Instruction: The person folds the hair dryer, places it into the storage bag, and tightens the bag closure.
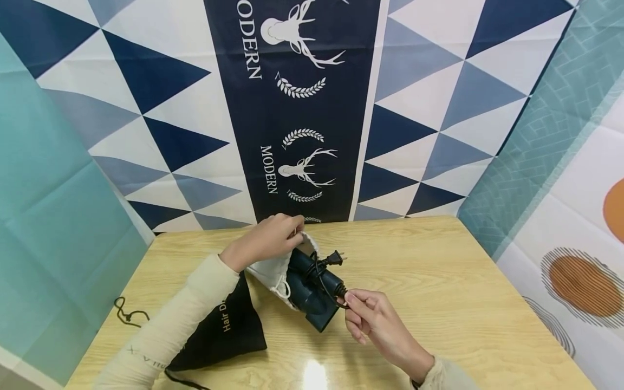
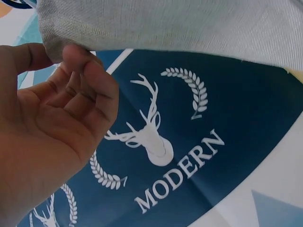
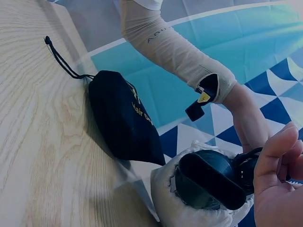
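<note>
A dark folded hair dryer lies partly inside a white drawstring bag, its nozzle sticking out of the mouth. Its cord is looped round the handle, and the plug points right. My left hand pinches the bag's upper rim; the left wrist view shows the pale cloth between thumb and fingers. At the handle's end, my right hand pinches the hair dryer cord between thumb and forefinger. The right wrist view looks onto the nozzle, with the bag around it.
A black drawstring pouch with gold "Hair D…" lettering lies left of the white bag, partly under my left forearm. Its drawstring trails over the wooden table. Patterned cloth panels stand behind and at both sides.
</note>
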`<action>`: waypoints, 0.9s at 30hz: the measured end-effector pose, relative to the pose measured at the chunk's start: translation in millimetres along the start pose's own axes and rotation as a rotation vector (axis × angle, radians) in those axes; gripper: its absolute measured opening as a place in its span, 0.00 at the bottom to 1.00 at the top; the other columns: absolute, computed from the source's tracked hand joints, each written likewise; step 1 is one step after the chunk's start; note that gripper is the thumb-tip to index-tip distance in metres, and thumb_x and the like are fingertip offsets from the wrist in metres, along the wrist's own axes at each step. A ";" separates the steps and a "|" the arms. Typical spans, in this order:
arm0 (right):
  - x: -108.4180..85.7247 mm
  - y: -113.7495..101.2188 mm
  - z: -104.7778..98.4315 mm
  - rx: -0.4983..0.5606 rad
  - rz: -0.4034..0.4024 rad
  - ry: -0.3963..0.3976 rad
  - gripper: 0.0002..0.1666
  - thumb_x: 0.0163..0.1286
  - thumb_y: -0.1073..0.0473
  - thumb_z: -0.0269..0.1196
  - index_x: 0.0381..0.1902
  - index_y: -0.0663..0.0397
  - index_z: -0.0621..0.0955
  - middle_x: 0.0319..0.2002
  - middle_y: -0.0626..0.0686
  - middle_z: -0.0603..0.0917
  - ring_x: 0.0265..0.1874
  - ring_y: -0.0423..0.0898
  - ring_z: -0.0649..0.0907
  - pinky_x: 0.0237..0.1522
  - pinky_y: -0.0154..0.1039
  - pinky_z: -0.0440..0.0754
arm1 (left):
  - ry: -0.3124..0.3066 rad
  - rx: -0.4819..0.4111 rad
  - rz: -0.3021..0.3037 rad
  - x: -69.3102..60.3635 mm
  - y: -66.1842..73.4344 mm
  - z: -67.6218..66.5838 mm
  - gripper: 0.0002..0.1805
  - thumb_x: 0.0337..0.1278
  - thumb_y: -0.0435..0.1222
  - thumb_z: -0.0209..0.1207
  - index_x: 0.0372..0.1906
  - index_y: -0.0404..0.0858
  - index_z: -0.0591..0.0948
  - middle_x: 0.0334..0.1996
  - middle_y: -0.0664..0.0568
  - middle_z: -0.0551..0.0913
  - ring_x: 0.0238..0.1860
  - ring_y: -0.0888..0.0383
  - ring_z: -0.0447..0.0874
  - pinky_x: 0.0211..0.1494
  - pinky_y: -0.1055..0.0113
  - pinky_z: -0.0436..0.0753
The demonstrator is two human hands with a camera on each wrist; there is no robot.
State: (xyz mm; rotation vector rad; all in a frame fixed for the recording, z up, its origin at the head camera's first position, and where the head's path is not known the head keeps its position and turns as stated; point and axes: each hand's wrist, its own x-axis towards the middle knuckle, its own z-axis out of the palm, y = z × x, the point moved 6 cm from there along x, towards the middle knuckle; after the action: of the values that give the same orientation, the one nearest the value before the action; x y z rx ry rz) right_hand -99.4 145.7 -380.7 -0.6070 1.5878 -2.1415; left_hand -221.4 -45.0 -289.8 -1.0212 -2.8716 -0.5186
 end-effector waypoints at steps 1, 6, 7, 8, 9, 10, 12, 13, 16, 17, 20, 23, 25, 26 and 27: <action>0.7 1.1 0.3 0.001 0.005 -0.002 0.23 0.83 0.57 0.46 0.51 0.79 0.73 0.20 0.46 0.66 0.17 0.37 0.73 0.20 0.28 0.71 | 0.003 -0.002 0.001 -0.4 0.6 1.0 0.06 0.69 0.36 0.52 0.37 0.42 0.78 0.21 0.57 0.74 0.19 0.64 0.69 0.24 0.71 0.70; 2.7 6.6 4.1 0.026 0.015 -0.035 0.19 0.83 0.58 0.44 0.47 0.71 0.75 0.19 0.44 0.65 0.17 0.35 0.74 0.19 0.26 0.70 | 0.001 -0.026 0.012 -3.9 3.2 7.2 0.06 0.69 0.36 0.51 0.37 0.42 0.78 0.20 0.57 0.73 0.19 0.64 0.68 0.22 0.71 0.68; 2.8 7.5 4.7 0.031 0.014 -0.041 0.18 0.83 0.59 0.43 0.47 0.69 0.75 0.19 0.44 0.65 0.17 0.35 0.74 0.18 0.26 0.70 | 0.000 -0.029 0.013 -4.8 3.4 8.2 0.06 0.69 0.36 0.51 0.36 0.42 0.77 0.20 0.57 0.72 0.19 0.64 0.68 0.22 0.72 0.68; 2.7 8.0 5.4 0.038 0.010 -0.048 0.18 0.83 0.59 0.43 0.47 0.68 0.75 0.19 0.44 0.65 0.17 0.35 0.74 0.18 0.26 0.70 | 0.000 -0.029 0.013 -5.6 3.4 9.1 0.06 0.69 0.36 0.51 0.36 0.42 0.77 0.20 0.57 0.72 0.19 0.64 0.68 0.22 0.72 0.68; 2.7 8.5 5.6 0.041 0.011 -0.047 0.18 0.83 0.59 0.43 0.46 0.68 0.75 0.19 0.44 0.65 0.17 0.35 0.74 0.18 0.26 0.70 | 0.002 -0.031 0.013 -6.4 3.1 9.7 0.05 0.69 0.36 0.51 0.36 0.43 0.76 0.20 0.57 0.72 0.19 0.64 0.68 0.22 0.72 0.68; 2.6 8.8 5.7 0.044 0.011 -0.045 0.18 0.83 0.58 0.43 0.46 0.68 0.75 0.19 0.44 0.64 0.17 0.35 0.74 0.18 0.26 0.70 | 0.003 -0.032 0.011 -7.2 2.7 10.2 0.05 0.69 0.36 0.51 0.36 0.43 0.76 0.20 0.57 0.72 0.19 0.64 0.68 0.22 0.72 0.67; 2.2 8.8 5.4 0.053 0.013 -0.039 0.18 0.83 0.58 0.43 0.46 0.68 0.75 0.19 0.44 0.64 0.18 0.35 0.74 0.18 0.26 0.70 | 0.007 -0.035 0.007 -8.3 1.7 10.7 0.05 0.69 0.35 0.51 0.36 0.43 0.76 0.20 0.57 0.71 0.19 0.64 0.68 0.22 0.71 0.67; 1.9 8.7 5.0 0.060 0.016 -0.032 0.18 0.83 0.58 0.44 0.46 0.67 0.75 0.19 0.44 0.64 0.18 0.35 0.74 0.18 0.26 0.70 | 0.008 -0.036 0.002 -8.8 1.0 11.0 0.05 0.69 0.35 0.51 0.36 0.43 0.76 0.20 0.57 0.72 0.20 0.64 0.69 0.23 0.71 0.68; 1.2 8.5 3.4 0.080 0.031 -0.011 0.18 0.83 0.56 0.45 0.47 0.67 0.75 0.18 0.44 0.65 0.18 0.35 0.74 0.18 0.26 0.70 | 0.003 -0.046 -0.001 -9.9 -0.3 12.1 0.05 0.69 0.36 0.51 0.37 0.43 0.77 0.21 0.57 0.73 0.21 0.64 0.70 0.24 0.71 0.70; 1.0 8.4 3.0 0.085 0.036 -0.005 0.18 0.83 0.56 0.45 0.47 0.67 0.75 0.18 0.44 0.66 0.18 0.35 0.74 0.18 0.26 0.71 | 0.001 -0.050 0.003 -10.1 -0.3 12.4 0.05 0.69 0.36 0.52 0.37 0.43 0.77 0.21 0.57 0.73 0.21 0.64 0.71 0.24 0.71 0.71; 0.8 8.4 1.5 0.088 0.046 0.017 0.18 0.83 0.56 0.46 0.48 0.67 0.75 0.18 0.43 0.67 0.18 0.36 0.74 0.18 0.26 0.71 | -0.014 -0.083 0.015 -10.3 -0.2 14.3 0.04 0.69 0.36 0.52 0.37 0.43 0.77 0.22 0.58 0.74 0.22 0.64 0.72 0.25 0.70 0.73; 1.0 8.2 0.5 0.077 0.048 0.042 0.18 0.82 0.55 0.47 0.48 0.67 0.75 0.18 0.43 0.68 0.17 0.36 0.74 0.18 0.27 0.72 | -0.031 -0.128 0.026 -9.6 0.1 17.0 0.04 0.68 0.35 0.53 0.37 0.44 0.78 0.23 0.57 0.75 0.23 0.64 0.72 0.26 0.70 0.73; 1.2 7.9 0.0 0.070 0.046 0.059 0.19 0.82 0.55 0.48 0.48 0.68 0.75 0.18 0.43 0.68 0.17 0.36 0.74 0.18 0.27 0.72 | -0.039 -0.156 0.034 -8.7 1.1 18.2 0.04 0.68 0.35 0.53 0.37 0.43 0.78 0.23 0.57 0.75 0.23 0.64 0.72 0.26 0.70 0.73; 1.3 7.7 0.0 0.066 0.043 0.065 0.19 0.82 0.55 0.48 0.47 0.68 0.75 0.18 0.43 0.68 0.17 0.36 0.74 0.18 0.27 0.72 | -0.039 -0.163 0.037 -8.3 1.6 18.6 0.04 0.68 0.35 0.53 0.37 0.43 0.78 0.23 0.57 0.75 0.22 0.64 0.72 0.26 0.70 0.73; 1.5 7.4 0.2 0.061 0.038 0.068 0.19 0.82 0.55 0.48 0.47 0.68 0.75 0.18 0.43 0.67 0.17 0.36 0.74 0.18 0.27 0.72 | -0.037 -0.167 0.041 -7.9 2.2 18.5 0.04 0.68 0.35 0.53 0.37 0.43 0.78 0.23 0.57 0.75 0.22 0.64 0.72 0.26 0.70 0.73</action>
State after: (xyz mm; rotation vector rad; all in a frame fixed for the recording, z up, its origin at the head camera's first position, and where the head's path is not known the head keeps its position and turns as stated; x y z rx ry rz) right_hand -100.1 142.8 -387.6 -0.4859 1.5496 -2.1958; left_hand -212.7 -42.1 -307.9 -1.1209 -2.8716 -0.7557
